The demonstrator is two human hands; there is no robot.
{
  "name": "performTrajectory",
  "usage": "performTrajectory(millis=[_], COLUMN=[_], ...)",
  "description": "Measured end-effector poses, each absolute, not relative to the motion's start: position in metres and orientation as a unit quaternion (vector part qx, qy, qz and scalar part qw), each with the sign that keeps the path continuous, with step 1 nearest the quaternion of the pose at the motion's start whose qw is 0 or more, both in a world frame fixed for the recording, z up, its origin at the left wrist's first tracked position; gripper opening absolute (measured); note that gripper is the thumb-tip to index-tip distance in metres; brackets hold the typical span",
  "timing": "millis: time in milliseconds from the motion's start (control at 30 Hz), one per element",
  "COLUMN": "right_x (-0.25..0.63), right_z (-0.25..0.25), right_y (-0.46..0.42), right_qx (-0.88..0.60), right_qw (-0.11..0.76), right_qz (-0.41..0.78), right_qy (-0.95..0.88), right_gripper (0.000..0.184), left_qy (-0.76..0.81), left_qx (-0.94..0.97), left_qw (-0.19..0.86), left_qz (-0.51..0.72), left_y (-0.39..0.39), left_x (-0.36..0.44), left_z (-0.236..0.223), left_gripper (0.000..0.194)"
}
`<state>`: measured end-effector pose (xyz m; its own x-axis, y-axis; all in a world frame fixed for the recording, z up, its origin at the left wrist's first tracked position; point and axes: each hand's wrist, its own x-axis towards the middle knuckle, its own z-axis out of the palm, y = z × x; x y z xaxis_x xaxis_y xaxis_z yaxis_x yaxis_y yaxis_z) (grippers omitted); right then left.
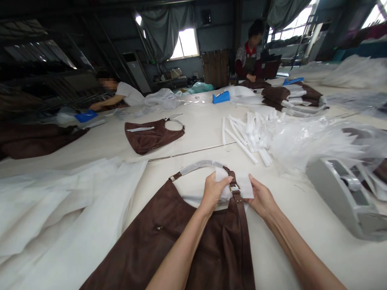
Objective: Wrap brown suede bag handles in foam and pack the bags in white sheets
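Observation:
A dark brown handbag (193, 245) lies in front of me on the white table, its handle arched away from me and partly covered by a white wrap (198, 165). My left hand (213, 189) pinches the strap near the metal buckle (234, 188), thumb on top. Behind that buckle passes a small sheet of white wrapping paper (245, 186), showing on both sides of the strap. Its right edge is between the thumb and fingers of my right hand (260, 196). The fingers of my left hand under the strap are partly hidden.
White sheets (60, 217) are piled at left. A grey tape dispenser (347, 197) stands at right, near clear plastic bags (320, 141) and white foam-like tubes (242, 137). Another brown bag (151, 135) lies ahead. Two people (249, 60) work across the table.

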<state>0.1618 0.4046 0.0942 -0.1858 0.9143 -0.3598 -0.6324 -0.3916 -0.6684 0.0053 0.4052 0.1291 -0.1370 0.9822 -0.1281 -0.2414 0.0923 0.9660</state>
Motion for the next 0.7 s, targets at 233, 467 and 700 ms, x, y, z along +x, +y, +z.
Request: performTrajectory(millis=[233,467,700], right_x=[0.134,0.116,0.102], right_z=[0.096,0.108,0.111], right_y=[0.398,0.388,0.385], right_qx=[-0.310,-0.381,-0.441], right_qw=[0.560,0.565,0.532], right_qz=[0.754,0.703,0.648], right_qy=[-0.147,-0.205,-0.320], right_gripper=[0.034,0.044,0.055], left_qy=[0.509,0.539,0.575], left_qx=[0.381,0.424,0.447], left_qw=[0.540,0.487,0.430], left_qz=[0.551,0.541,0.533], left_y=[0.403,0.404,0.402], left_x=[-0.001,-0.001,0.000], left_z=[0.132,0.124,0.119], left_gripper=[0.033,0.027,0.020])
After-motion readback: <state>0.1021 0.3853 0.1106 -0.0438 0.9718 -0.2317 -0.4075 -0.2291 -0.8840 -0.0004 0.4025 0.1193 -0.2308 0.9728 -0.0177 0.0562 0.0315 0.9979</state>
